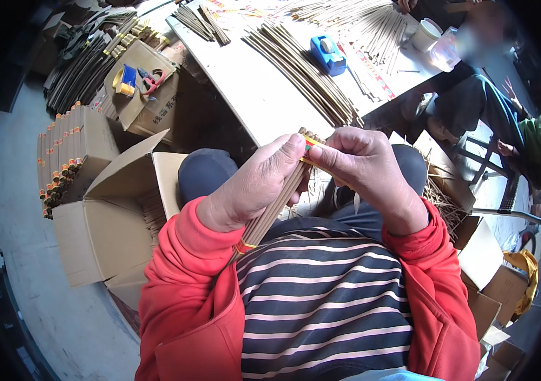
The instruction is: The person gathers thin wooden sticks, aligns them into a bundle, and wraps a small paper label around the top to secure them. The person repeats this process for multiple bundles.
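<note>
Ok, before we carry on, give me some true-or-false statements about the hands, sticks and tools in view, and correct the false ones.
1. The left hand grips a bundle of brown sticks. True.
2. The right hand is away from the bundle, resting on the table. False: it is at the bundle's upper end, its thumb on a colourful band.
3. The red-handled scissors lie on a cardboard box. True.
4. The blue tape dispenser is on the floor. False: it stands on the white table.
5. The person's sleeves are red. True.
</note>
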{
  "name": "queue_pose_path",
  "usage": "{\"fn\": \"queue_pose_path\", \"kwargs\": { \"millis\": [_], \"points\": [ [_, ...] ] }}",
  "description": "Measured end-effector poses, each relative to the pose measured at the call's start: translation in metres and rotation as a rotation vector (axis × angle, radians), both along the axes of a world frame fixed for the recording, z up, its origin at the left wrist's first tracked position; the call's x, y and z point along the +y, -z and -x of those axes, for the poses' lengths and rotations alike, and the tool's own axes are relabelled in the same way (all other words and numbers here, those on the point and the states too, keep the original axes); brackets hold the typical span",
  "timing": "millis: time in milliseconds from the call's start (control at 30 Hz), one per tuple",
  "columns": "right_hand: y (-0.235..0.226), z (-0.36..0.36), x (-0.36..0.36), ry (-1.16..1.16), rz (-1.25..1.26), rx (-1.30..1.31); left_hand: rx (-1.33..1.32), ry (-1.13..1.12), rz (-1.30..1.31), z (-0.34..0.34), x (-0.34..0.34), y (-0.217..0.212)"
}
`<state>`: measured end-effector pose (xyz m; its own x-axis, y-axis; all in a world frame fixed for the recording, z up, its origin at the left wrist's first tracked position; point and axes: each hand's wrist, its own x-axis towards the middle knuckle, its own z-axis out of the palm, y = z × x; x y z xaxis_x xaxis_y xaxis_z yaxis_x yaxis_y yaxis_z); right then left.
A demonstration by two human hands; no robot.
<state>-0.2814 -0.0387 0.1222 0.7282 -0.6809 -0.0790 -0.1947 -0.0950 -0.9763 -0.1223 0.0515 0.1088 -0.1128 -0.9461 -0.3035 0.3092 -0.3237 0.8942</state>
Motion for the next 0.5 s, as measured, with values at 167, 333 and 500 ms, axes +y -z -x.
{"fn": "queue_pose_path", "kwargs": {
  "millis": [167, 333, 500],
  "points": [
    [0.004, 0.002, -0.004, 0.001, 0.085, 0.025, 0.019, 0.009, -0.007, -0.001, 0.001, -0.001],
    [0.009, 0.002, -0.005, -0.019, -0.011, -0.104, 0.1, 0.007, -0.014, 0.0, 0.002, -0.001],
    [0.028, -0.001, -0.012, -0.073, 0.125, -0.265, 0.178, 0.042, -0.021, -0.003, 0.002, 0.001]
  ]
}}
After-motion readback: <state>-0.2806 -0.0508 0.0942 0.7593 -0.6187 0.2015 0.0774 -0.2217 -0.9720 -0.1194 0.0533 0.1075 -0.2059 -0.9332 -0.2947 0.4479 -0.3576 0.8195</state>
